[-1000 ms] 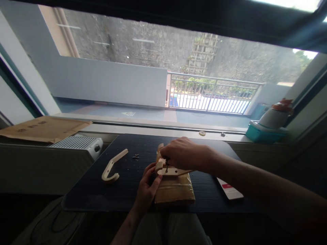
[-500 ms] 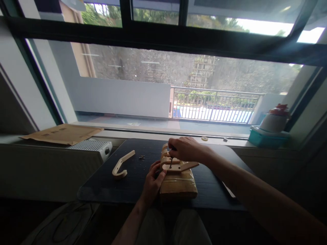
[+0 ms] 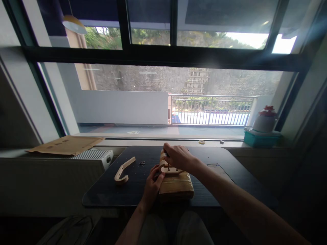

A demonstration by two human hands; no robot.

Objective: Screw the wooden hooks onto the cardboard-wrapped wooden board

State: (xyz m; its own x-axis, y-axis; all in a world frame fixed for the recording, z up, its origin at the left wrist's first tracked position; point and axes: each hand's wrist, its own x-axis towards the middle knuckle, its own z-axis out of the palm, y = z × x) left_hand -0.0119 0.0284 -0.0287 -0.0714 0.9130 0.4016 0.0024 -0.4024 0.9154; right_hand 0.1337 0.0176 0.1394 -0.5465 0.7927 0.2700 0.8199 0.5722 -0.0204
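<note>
A wooden hook rack [image 3: 170,170] rests on a brown taped parcel [image 3: 176,186] in the middle of a dark table [image 3: 107,194]. My right hand [image 3: 178,157] is closed around a small dark screwdriver whose tip stands upright on the front wooden hook. My left hand [image 3: 152,185] grips the rack's left end and the parcel's edge, fingers curled. A loose wooden hook [image 3: 123,170] lies on the table to the left, apart from both hands. A few small dark screws [image 3: 142,163] lie beside it.
A white ribbed heater [image 3: 93,155] and a flat cardboard sheet [image 3: 66,145] sit at the left by the window sill. A teal box with a white pot [image 3: 262,133] stands on the sill at right. A flat card [image 3: 219,171] lies right of my arm.
The view has tilted upward, showing more window. My right hand stays on the screwdriver over the front hook; my left hand keeps its hold on the rack.
</note>
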